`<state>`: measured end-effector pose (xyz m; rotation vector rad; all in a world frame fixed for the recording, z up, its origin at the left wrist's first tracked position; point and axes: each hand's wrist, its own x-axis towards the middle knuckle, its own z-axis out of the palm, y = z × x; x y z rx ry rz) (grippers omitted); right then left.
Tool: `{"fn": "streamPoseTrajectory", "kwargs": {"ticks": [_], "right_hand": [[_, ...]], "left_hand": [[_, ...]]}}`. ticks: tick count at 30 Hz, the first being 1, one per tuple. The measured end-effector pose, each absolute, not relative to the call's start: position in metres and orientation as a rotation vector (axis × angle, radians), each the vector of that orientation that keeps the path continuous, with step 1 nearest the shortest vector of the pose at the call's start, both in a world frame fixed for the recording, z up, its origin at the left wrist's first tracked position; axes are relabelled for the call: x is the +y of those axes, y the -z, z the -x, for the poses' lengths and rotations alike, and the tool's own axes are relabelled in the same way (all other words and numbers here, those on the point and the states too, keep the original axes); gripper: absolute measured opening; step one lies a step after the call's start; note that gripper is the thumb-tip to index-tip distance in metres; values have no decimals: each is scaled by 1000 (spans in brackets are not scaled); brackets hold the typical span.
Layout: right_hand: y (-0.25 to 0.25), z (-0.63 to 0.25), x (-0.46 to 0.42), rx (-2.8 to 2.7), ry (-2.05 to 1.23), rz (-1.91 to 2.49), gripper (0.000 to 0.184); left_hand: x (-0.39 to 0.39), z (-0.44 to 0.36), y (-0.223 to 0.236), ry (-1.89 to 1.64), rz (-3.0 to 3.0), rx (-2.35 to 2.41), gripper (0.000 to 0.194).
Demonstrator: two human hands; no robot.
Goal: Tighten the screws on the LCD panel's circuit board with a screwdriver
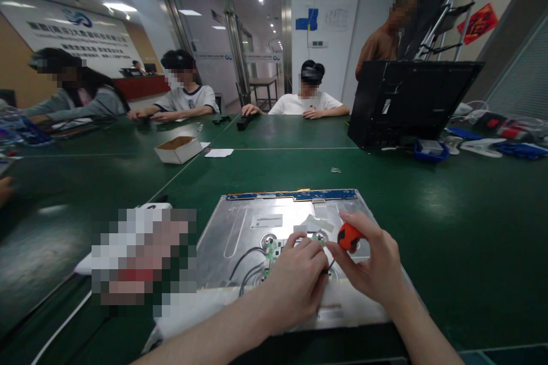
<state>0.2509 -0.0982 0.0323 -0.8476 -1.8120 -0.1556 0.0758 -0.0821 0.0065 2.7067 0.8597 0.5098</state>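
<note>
A metal-backed display panel [231, 239] lies flat before me, with a narrow blue circuit strip [274, 196] along its far edge. My right hand [379, 265] grips the orange and black handle of a screwdriver [349, 237]; its thin shaft slants down toward my left hand. Over a small green circuit board [270, 254] on the panel rests my left hand [297, 279], fingers curled down and closed. What those fingers pinch is hidden. Dark cables [244, 259] run from the board's left side. The screwdriver's tip cannot be seen.
A pixelated patch [145, 256] covers items left of the panel. Farther off are an open white box [178, 150], a sheet of paper [219, 153] and a large black monitor housing [411, 102] beside a blue tray [430, 151]. Several people sit or stand across the green table [471, 228].
</note>
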Motion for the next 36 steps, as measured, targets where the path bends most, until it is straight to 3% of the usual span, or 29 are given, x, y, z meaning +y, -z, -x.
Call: {"fn": "streamPoseTrajectory", "kwargs": {"ticks": [12, 25, 36], "right_hand": [[-37, -251, -105, -1817, 41, 874, 46], [-33, -251, -100, -1811, 161, 870, 38], [-36, -253, -103, -1816, 3, 873, 43]], "left_hand": [[-83, -76, -7, -509, -2710, 846, 20], [-83, -75, -9, -523, -2699, 850, 20], [-82, -76, -7, -491, -2712, 843, 18]]}}
